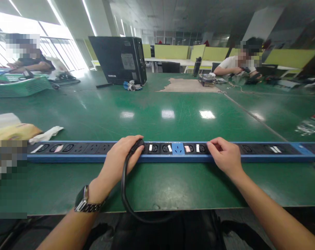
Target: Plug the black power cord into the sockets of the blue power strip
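A long blue and black power strip (178, 158) lies across the green table in front of me. Its face carries black sockets, one blue socket, and several small white and pink labels. My left hand (122, 152), with a watch on the wrist, is closed around a black power cord plug (137, 146) at the strip's sockets. From that plug a thick black cord (124, 187) loops down over the table edge. My right hand (223, 152) rests at the strip right of the blue socket, thumb and forefinger pinched; whatever lies between those fingertips is hidden.
A black computer case (118, 60) stands at the back, with blue and white connectors (133, 85) beside it. Far left is a green basket (22, 85); nearer lies yellow and white wrapping (14, 130). Two people sit across the table. A dark bottle (197, 66) stands behind.
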A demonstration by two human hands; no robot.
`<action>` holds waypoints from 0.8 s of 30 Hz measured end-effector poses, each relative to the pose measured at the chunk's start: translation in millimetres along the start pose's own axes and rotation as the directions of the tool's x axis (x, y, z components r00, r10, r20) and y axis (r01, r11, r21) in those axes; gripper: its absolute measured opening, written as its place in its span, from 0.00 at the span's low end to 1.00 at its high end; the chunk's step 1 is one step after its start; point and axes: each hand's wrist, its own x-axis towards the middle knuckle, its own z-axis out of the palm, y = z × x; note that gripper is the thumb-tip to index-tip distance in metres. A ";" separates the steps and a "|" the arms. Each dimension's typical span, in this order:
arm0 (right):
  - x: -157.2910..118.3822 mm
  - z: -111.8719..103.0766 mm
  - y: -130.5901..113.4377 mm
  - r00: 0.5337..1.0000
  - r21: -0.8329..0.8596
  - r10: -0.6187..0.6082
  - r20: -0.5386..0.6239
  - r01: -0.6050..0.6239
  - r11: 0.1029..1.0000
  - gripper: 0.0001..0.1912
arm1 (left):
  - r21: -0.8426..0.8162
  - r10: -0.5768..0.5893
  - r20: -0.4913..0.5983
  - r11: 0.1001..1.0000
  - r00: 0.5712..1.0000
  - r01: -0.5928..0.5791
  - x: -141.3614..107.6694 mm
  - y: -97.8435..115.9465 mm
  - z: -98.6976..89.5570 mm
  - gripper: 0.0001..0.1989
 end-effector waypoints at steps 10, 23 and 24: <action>-2.8 1.5 -0.4 0.999 -0.003 -0.030 -0.034 0.030 1.000 0.14 | 0.200 0.113 0.017 0.973 0.993 -0.114 -14.0 11.4 6.6 0.17; -5.2 5.3 0.0 0.993 -0.062 -0.085 -0.086 0.080 0.995 0.14 | 0.013 0.146 0.041 0.989 0.988 -0.146 -8.5 1.6 -2.7 0.18; -5.3 5.8 0.2 0.992 -0.065 -0.092 -0.091 0.087 0.994 0.14 | -0.044 0.116 -0.055 0.992 0.992 -0.119 -2.6 2.2 -7.7 0.17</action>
